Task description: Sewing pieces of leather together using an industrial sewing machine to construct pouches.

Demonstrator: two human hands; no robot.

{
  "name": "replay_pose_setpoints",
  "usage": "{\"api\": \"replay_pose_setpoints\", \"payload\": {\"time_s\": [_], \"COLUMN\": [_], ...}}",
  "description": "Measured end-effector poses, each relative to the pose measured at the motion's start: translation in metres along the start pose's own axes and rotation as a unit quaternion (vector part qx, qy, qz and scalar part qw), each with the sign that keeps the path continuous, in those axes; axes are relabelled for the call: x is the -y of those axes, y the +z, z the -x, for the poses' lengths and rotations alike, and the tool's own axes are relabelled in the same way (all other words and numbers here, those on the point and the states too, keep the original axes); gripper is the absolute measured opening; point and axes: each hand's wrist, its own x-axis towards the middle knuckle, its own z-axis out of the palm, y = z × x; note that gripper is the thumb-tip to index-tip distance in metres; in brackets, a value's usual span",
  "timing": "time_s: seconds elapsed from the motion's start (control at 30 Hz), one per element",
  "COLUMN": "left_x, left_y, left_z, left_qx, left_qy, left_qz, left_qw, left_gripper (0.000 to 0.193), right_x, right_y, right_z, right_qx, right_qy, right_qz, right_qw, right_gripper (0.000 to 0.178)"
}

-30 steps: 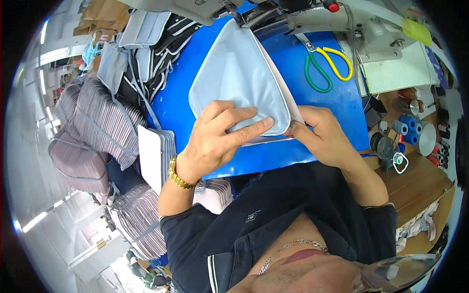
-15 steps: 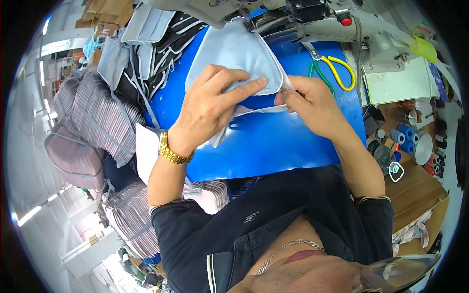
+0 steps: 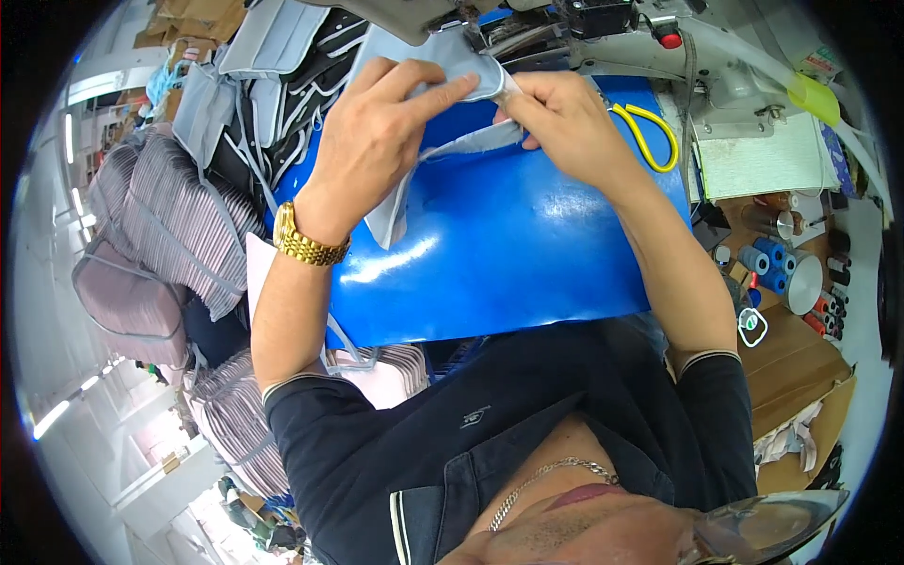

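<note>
A light blue-grey fabric piece (image 3: 447,55) lies partly beneath the sewing machine head (image 3: 405,14), at the far side of the blue work surface (image 3: 527,245). My left hand (image 3: 381,127) rests over its left part, fingers stretched and the index fingertip pressing near the edge. At the piece's right corner, my right hand (image 3: 565,118) pinches the fabric edge between thumb and fingers. A pale strip of cloth (image 3: 471,141) hangs from there toward me and runs under my left hand. The needle area is too small to make out.
Yellow-handled scissors (image 3: 650,137) lie right of my right hand. Stacked grey fabric pieces with black parts (image 3: 273,94) sit at the far left, above striped fabric bundles (image 3: 179,212). Blue thread spools (image 3: 774,264) and a cardboard box (image 3: 800,377) stand at the right.
Both hands have moved away from me and slightly left, carrying the fabric farther under the machine head. The trailing strip has moved along with it; my right forearm now hides the scissors' green handle.
</note>
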Motion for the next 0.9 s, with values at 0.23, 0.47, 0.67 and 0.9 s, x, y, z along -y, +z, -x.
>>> {"api": "replay_pose_setpoints", "payload": {"time_s": [0.23,0.47,0.67,0.9], "left_x": [-0.031,-0.055,-0.067,-0.072], "left_y": [0.004,0.007,0.017,0.033], "left_z": [-0.016,-0.031,-0.041,-0.035], "left_qx": [-0.014,0.004,-0.046,-0.106], "left_qy": [-0.081,-0.146,-0.265,-0.282], "left_qz": [-0.127,-0.140,-0.049,-0.014], "left_qw": [0.988,0.979,0.962,0.953], "left_gripper": [0.040,0.025,0.025,0.027], "right_x": [0.001,-0.001,0.018,0.028], "right_y": [-0.001,0.003,-0.003,-0.007], "right_z": [-0.014,-0.011,0.021,0.082], "right_qx": [-0.023,-0.018,0.024,0.151], "right_qy": [-0.033,-0.030,0.031,0.030], "right_qz": [0.121,0.113,0.033,0.101], "right_qw": [0.992,0.993,0.999,0.983], "right_gripper": [0.032,0.036,0.044,0.044]}}
